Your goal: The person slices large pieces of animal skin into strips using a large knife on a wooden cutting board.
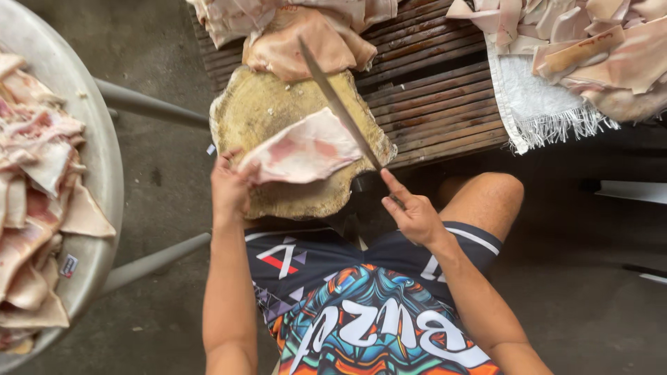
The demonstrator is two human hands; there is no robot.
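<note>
One knife [338, 104] in right hand [415, 217], one pork slab [302, 149] pinched by left hand [229, 187] fingers.

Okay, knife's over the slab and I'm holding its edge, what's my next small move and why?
Probably draw the knife down into the slab: the blade already lies across it on the block, the right hand grips the handle, and the left hand pins its near edge.

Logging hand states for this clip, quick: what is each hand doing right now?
Left hand: closed, gripping the edge of the pale pink slab of raw pork skin.
Right hand: closed on the handle of the long steel knife, forefinger extended.
</note>
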